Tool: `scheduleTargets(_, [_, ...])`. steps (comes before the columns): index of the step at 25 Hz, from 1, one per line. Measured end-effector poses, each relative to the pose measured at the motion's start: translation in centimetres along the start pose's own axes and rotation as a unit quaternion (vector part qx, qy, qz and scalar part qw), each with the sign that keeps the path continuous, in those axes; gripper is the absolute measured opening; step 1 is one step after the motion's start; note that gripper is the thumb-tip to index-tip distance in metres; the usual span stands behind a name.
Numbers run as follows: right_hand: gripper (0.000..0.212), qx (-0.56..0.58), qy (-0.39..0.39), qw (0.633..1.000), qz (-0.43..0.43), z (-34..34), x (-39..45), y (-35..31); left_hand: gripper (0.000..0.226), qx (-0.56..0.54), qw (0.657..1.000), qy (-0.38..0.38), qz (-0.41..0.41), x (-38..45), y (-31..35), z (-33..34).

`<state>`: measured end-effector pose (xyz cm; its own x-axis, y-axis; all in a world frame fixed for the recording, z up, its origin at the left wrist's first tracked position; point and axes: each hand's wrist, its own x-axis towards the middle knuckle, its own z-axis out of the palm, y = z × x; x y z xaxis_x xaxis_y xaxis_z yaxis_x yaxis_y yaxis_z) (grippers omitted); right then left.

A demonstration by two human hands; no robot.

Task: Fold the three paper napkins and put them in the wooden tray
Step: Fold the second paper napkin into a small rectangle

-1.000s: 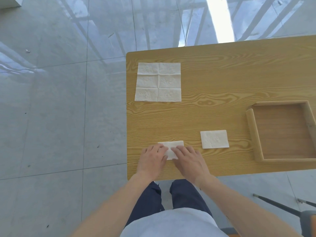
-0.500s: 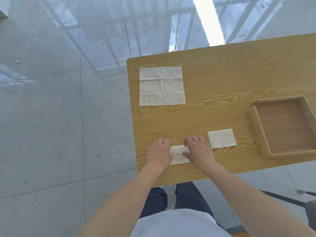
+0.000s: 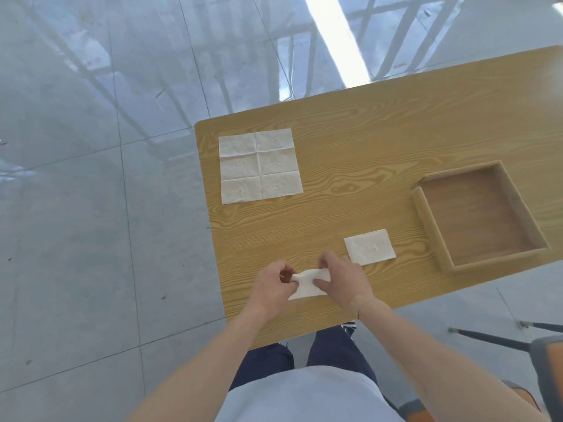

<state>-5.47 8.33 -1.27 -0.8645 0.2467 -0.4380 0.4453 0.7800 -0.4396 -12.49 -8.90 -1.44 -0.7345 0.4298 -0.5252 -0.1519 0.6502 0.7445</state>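
Napkin (image 3: 307,284), partly folded, is pinched between the left hand (image 3: 272,289) and right hand (image 3: 342,281). Folded napkin (image 3: 369,247) lies just beyond the right hand; wooden tray (image 3: 426,220) farther right.

A single wide-angle view, worn on the person's head, looks forward and steeply down. It sits close above the near edge of the table (image 3: 380,166), whose left end and near corner fill the middle and right of the frame, the far edge tilted up toward the right. Both forearms enter from the bottom, with the left hand (image 3: 272,289) and right hand (image 3: 344,281) just below centre (near the lens). Glossy tiled floor (image 3: 91,208) takes the whole left side and top.
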Motion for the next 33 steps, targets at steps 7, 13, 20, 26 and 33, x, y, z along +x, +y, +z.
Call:
scheduleTargets(7, [0.006,0.205,-0.046,0.976,0.062,-5.8,0.1,6.9,0.007,-0.145,0.987,-0.019,-0.066,0.9,4.7,2.7])
scheduleTargets(13, [0.006,0.257,-0.037,0.962,0.085,-8.1,0.6,11.8,0.008,-0.187,0.972,0.028,-0.137,1.9,7.4,7.3])
scheduleTargets(20, [0.005,0.309,-0.015,0.943,0.121,-9.3,1.7,14.0,0.005,-0.199,0.958,0.077,-0.189,3.4,8.9,10.2])
scheduleTargets(26, [0.005,0.294,-0.007,0.947,0.131,-9.8,3.1,14.5,0.008,-0.192,0.958,0.091,-0.193,5.5,9.6,11.6])
scheduleTargets(33, [0.008,0.284,-0.023,0.947,0.147,-9.5,4.0,14.2,0.009,-0.146,0.964,0.108,-0.193,6.4,9.2,11.7])
